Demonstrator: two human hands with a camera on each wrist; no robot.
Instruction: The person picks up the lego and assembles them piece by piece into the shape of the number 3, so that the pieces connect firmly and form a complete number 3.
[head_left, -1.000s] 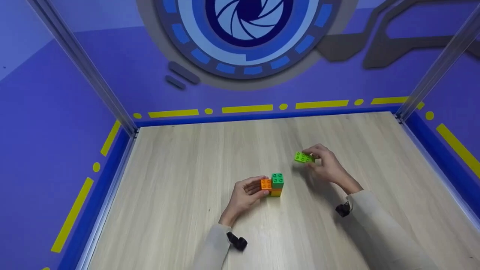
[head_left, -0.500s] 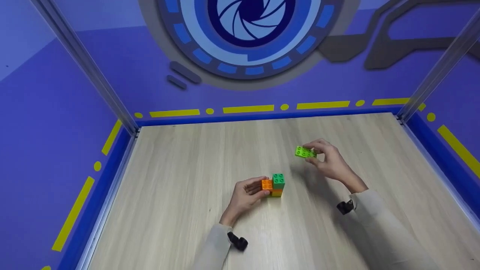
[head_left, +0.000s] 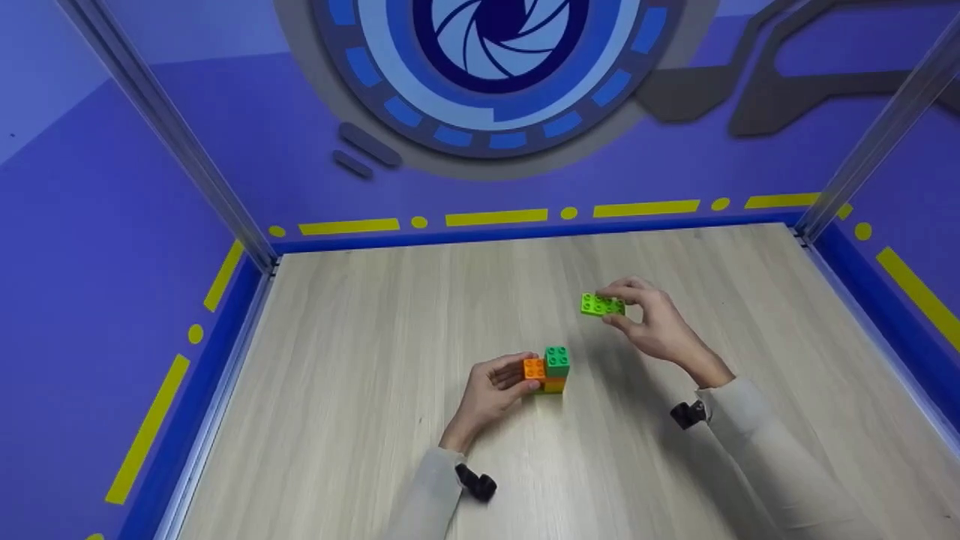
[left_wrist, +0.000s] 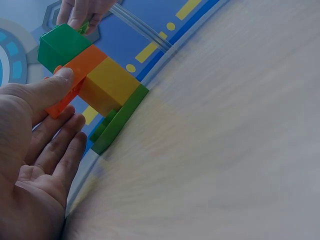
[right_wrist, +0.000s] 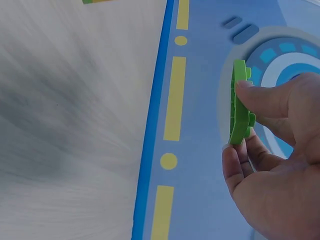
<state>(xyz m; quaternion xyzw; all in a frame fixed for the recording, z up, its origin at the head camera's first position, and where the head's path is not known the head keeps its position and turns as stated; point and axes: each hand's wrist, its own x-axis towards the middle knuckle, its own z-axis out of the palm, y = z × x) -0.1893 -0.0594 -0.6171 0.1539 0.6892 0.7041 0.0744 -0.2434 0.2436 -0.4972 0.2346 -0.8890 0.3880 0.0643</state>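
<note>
A stack of toy building bricks stands on the table. In the left wrist view it has a flat green brick at the bottom, a yellow brick above it, then an orange brick and a dark green brick on top. The orange brick juts out to the left, and my left hand pinches that end between thumb and fingers. Off to the right and farther back, my right hand holds a flat lime green brick above the table, studs up, by its long edges.
The wooden tabletop is bounded by a blue-purple back wall and two side walls with yellow dashes. Metal posts stand at the rear corners. Each wrist carries a small black camera.
My right hand has lifted the lime green brick slightly up and away, then moved it a little left. My left hand and the stack have stayed in place.
</note>
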